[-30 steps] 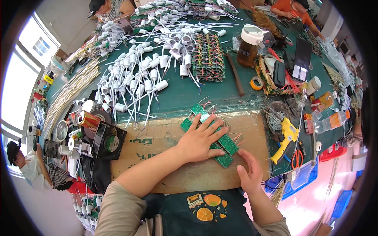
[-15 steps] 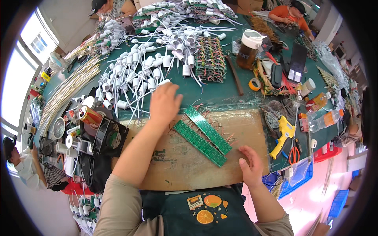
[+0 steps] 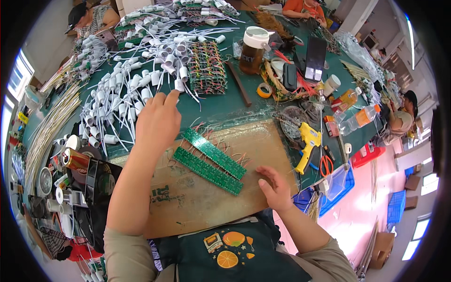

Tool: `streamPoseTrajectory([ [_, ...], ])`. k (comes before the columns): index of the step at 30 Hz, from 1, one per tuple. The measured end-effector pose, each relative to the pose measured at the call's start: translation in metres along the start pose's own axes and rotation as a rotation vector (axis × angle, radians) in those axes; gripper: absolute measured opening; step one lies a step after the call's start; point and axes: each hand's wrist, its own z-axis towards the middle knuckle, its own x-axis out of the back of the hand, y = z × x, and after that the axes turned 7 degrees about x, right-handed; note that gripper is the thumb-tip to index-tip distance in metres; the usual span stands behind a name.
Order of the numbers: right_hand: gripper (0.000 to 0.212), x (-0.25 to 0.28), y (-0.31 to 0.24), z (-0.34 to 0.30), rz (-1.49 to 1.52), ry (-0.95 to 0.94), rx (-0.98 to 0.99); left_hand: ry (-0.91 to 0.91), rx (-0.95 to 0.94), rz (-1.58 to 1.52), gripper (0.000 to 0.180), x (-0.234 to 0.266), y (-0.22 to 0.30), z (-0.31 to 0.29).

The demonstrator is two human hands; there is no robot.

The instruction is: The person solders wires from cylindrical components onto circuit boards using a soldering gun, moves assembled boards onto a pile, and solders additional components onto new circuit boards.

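Observation:
Over the near edge of a pile of white cylindrical sockets with white leads, my left hand reaches forward. Its fingers are stretched and slightly bent, close to a few sockets; nothing shows in its grasp, though the undersides of the fingers are hidden. My right hand hovers at the right of a brown work board, thumb and fingers apart, holding nothing. Between the hands, two long green circuit strips, an upper one and a lower one, lie slanted on the board with thin reddish wires around them.
A stack of wired circuit boards stands beyond the work board, beside a brown bar. To the right are a yellow glue gun, orange-handled scissors, a lidded jar and bottles. A black fan stands left. Other people sit around the table.
The view has swung right, so the scene sits further left. My left hand has moved forward toward the sockets. My right hand and the green strips look unchanged on the work board.

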Motion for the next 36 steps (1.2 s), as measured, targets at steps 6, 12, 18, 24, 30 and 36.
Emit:
streamPoseTrajectory([
  [6,0.041,-0.002,0.001,-0.004,0.098,0.111,-0.001,-0.294,0.106,-0.393,0.028,0.056,0.033,-0.038],
  [12,0.035,0.038,-0.013,-0.007,0.133,0.371,0.15,-0.711,0.72,-0.943,0.027,0.028,0.003,-0.092],
  [18,0.035,0.127,0.005,-0.01,-0.142,0.733,-0.264,-0.449,0.542,-0.618,0.022,0.013,-0.01,-0.109],
  [24,0.043,0.124,0.005,-0.001,-0.128,0.611,-0.613,-0.168,0.202,-0.368,0.021,-0.008,-0.015,-0.125],
  [30,0.043,0.113,0.009,0.022,0.169,0.509,-0.642,-0.153,0.102,-0.258,0.022,-0.011,-0.023,-0.13],
  [36,0.048,0.087,0.021,0.012,0.513,0.708,-0.196,-0.12,0.095,-0.29,0.024,-0.014,-0.023,-0.131],
])
